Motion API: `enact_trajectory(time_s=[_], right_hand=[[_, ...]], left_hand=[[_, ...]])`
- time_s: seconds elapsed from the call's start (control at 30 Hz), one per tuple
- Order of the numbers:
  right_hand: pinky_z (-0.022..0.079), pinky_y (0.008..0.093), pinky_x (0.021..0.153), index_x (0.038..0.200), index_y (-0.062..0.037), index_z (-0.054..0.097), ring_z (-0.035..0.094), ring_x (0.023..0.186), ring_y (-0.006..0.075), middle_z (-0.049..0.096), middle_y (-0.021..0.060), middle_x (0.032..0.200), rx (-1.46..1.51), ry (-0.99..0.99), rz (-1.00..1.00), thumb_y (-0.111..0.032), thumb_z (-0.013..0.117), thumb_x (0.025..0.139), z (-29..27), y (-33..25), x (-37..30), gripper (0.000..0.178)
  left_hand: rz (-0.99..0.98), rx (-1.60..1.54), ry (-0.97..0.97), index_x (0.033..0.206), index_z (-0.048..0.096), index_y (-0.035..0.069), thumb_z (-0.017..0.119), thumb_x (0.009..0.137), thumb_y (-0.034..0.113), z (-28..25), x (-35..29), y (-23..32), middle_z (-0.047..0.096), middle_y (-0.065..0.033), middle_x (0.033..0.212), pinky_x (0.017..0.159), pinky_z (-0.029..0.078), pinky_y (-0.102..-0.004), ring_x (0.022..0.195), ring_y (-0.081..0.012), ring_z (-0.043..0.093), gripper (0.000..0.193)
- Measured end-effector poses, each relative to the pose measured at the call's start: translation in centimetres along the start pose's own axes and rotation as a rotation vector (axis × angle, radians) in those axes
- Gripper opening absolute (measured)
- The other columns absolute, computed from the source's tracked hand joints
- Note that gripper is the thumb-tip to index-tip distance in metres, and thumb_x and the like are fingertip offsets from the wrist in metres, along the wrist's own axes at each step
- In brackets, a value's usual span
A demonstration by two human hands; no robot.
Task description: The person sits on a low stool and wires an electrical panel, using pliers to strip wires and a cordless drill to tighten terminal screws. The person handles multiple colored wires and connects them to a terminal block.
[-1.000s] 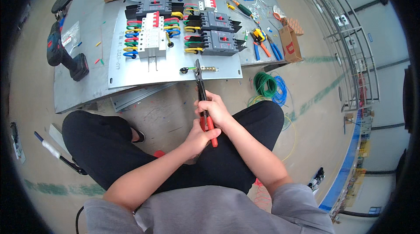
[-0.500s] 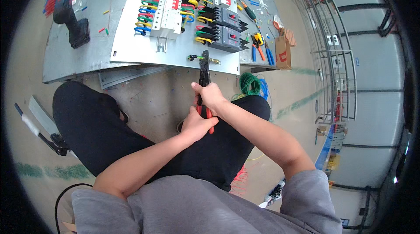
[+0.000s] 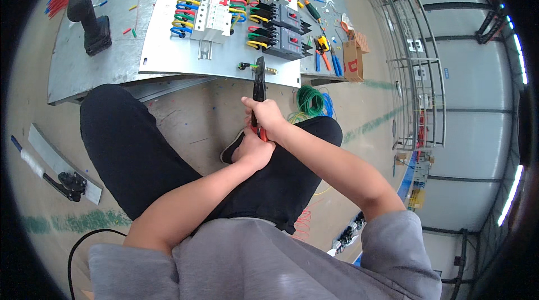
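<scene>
Both my hands grip a long black crimping plier with red handles, held between my knees with its head pointing away from me. My right hand wraps the tool below its head. Lower down, my left hand closes around the red handles and hides most of them. The plier's head lies over the near edge of a white mounting plate. Beside the jaws, a short green wire end shows on the left and a brass terminal strip on the right. What sits inside the jaws is hidden.
The plate carries white breakers and grey breakers with coloured wire loops. A cordless drill stands left on the metal table. Pliers and a cardboard box lie right. Green wire coils rest beyond my right knee.
My left hand has come up closer to my right hand, and the handle end that stuck out below it is now out of sight. The whole view has shifted slightly.
</scene>
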State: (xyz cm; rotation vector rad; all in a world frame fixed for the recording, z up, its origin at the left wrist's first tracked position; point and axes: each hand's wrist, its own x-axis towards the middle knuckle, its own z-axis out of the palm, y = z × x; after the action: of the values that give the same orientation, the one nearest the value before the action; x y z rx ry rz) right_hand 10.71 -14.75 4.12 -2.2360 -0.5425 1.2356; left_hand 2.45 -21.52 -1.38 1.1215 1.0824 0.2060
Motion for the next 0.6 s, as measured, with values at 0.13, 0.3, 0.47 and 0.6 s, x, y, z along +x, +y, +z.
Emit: enact_trajectory(time_s=[0.13,0.3,0.47,0.6], right_hand=[[0.046,0.0428,0.053,0.069,-0.0025,0.063,0.055,0.053,0.0217,0.062,0.0077,0.065,0.169,-0.009,0.111,-0.036,0.076,0.103,1.0,-0.6,-1.1,0.050],[0.045,0.0426,0.052,0.068,-0.0015,0.062,0.055,0.053,0.0215,0.060,0.0070,0.064,-0.023,0.075,0.089,-0.037,0.076,0.104,0.9,1.0,0.3,0.052],[0.046,0.0447,0.052,0.070,0.0015,0.066,0.055,0.052,0.0220,0.062,0.0090,0.064,-0.043,0.130,0.037,-0.038,0.075,0.105,1.4,1.8,1.1,0.054],[0.053,0.0504,0.062,0.077,0.0090,0.071,0.065,0.058,0.0302,0.069,0.0174,0.068,-0.101,0.179,0.049,-0.039,0.072,0.105,2.2,1.6,1.1,0.056]], left_hand=[[-0.035,0.053,0.039,0.149,0.041,-0.003,0.069,0.094,0.047,-0.6,-0.7,0.5,0.070,-0.0272,0.138,0.106,0.054,-0.0553,0.125,-0.0429,0.071,0.080],[-0.090,0.056,0.033,0.145,0.046,-0.001,0.064,0.095,0.055,-0.9,-1.3,0.9,0.074,-0.0249,0.130,0.105,0.054,-0.0554,0.123,-0.0426,0.072,0.077],[-0.042,0.089,0.085,0.142,0.049,-0.003,0.066,0.097,0.050,-1.0,-1.4,0.7,0.076,-0.0286,0.120,0.099,0.056,-0.0572,0.114,-0.0457,0.074,0.071],[-0.028,0.076,0.082,0.138,0.053,-0.006,0.065,0.101,0.043,-2.1,-2.3,0.9,0.077,-0.0302,0.116,0.093,0.058,-0.0587,0.109,-0.0482,0.074,0.062]])
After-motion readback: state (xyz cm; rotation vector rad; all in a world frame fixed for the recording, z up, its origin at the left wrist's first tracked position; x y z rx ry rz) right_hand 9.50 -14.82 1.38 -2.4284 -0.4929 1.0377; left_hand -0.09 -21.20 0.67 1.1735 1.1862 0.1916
